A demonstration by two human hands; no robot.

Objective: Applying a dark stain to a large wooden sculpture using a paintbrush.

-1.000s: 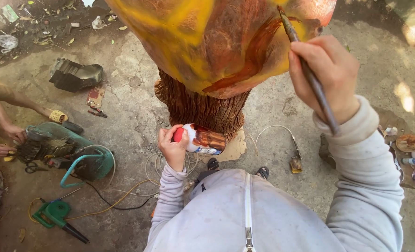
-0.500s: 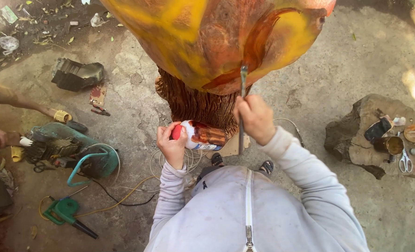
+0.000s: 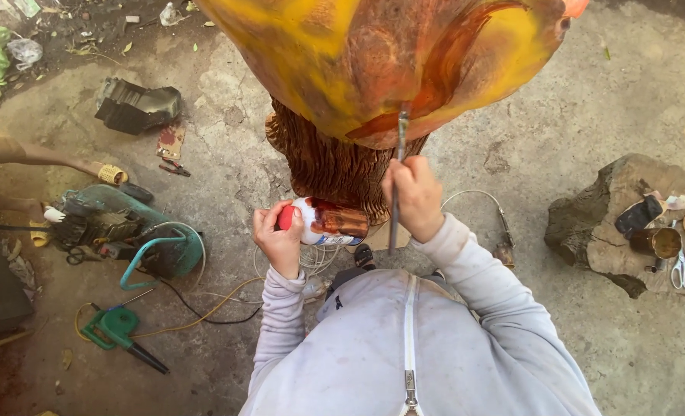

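My right hand [image 3: 413,196] has dropped from the yellow-orange sculpture [image 3: 373,62], fingers clamped on the brush [image 3: 398,166]; just below, left hand [image 3: 279,240] grips the paint bottle [image 3: 328,222], probably reloading.

pale grey zip-up sweatshirt, long sleeves with ribbed cuffs down to both wrists. white zipper runs down the front centre, metal pull low. fabric a bit smudged and dirty. left hand [image 3: 279,240] and right hand [image 3: 413,199] bare, no gloves. dark shoe tips below.
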